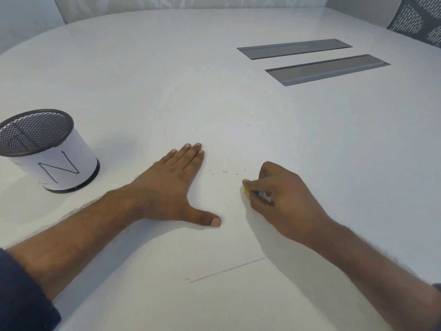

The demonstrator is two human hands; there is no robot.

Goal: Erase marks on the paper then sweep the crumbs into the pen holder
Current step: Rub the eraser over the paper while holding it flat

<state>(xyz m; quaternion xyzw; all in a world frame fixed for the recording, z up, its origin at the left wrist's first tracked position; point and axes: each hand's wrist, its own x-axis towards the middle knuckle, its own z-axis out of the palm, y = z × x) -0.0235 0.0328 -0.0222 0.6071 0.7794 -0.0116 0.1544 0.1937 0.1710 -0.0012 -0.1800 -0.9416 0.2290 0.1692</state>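
Presently, erasing step in hand. One sheet of paper point(214, 247), white on white counter point(214, 68), lower centre of frame. Left hand point(171, 185): released, flat, pinning the sheet. Right hand point(284, 194): pinched around one yellow-tipped eraser point(245, 190) pressed to the paper. Crumbs point(224, 172): a dozen or so dark specks between the hands. One mesh pen holder point(47, 151), left of frame, well apart. Two grey cable hatches point(327, 69), upper right. Next move, likely: gather crumbs leftward toward the holder.

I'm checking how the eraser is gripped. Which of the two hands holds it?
The right hand, fingers pinched around the yellow-tipped eraser. The left hand holds nothing; it lies flat, fingers spread, pinning the paper.
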